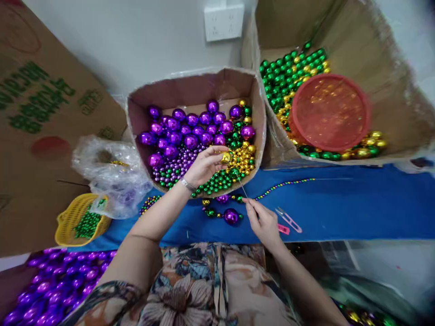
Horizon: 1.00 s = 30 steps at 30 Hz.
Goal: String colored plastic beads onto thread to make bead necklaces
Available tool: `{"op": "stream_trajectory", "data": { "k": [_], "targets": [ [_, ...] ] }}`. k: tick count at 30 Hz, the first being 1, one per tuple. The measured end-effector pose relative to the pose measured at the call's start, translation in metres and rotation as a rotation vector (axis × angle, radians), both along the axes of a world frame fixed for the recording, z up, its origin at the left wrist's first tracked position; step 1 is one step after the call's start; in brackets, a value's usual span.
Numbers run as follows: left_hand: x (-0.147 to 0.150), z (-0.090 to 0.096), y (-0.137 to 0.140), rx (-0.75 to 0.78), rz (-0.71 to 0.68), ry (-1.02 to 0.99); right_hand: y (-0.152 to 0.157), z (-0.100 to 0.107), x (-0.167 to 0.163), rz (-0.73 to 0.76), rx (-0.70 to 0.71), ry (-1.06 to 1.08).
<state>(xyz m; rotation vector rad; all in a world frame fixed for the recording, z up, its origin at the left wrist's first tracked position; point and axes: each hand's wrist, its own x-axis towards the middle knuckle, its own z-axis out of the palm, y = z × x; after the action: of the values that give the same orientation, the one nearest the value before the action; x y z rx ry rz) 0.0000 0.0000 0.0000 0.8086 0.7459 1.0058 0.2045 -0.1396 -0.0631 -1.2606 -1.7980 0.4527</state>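
Note:
Over the front of a cardboard box [197,96] of shiny beads, my left hand [207,165] pinches a gold bead [225,157] between thumb and fingers. My right hand [263,222] is closed on a thin needle [243,188] that points up and left. A green bead [234,173] appears at the needle's far end; whether it is threaded I cannot tell. Just left of my right hand, a string of mixed beads with a large purple bead [231,216] lies on the blue cloth [340,203]. Large purple beads [192,119] fill the box's back, smaller gold beads [242,160] its right side.
Pink-handled thread snips [288,220] lie right of my right hand, near a strand of small beads [285,183]. A taller box [390,122] with a red basket [331,113] stands back right. At left are a yellow basket [63,226] and crumpled plastic bags [115,176].

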Motion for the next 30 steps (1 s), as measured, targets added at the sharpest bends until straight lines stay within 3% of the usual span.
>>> {"op": "stream_trajectory", "data": {
  "k": [9,15,23,30],
  "targets": [
    [-0.026,-0.009,-0.044,0.100,0.049,0.049,-0.003,-0.004,-0.005,0.086,0.027,-0.089],
    [-0.032,-0.014,-0.050,0.011,0.153,-0.015,-0.006,-0.008,-0.008,0.115,0.024,-0.150],
    [-0.032,-0.015,-0.056,0.009,0.204,-0.007,-0.007,-0.012,-0.010,0.111,0.035,-0.199],
    [-0.019,-0.025,-0.074,0.193,0.199,0.155,-0.004,-0.010,-0.018,0.097,0.026,-0.151]
  ]
}}
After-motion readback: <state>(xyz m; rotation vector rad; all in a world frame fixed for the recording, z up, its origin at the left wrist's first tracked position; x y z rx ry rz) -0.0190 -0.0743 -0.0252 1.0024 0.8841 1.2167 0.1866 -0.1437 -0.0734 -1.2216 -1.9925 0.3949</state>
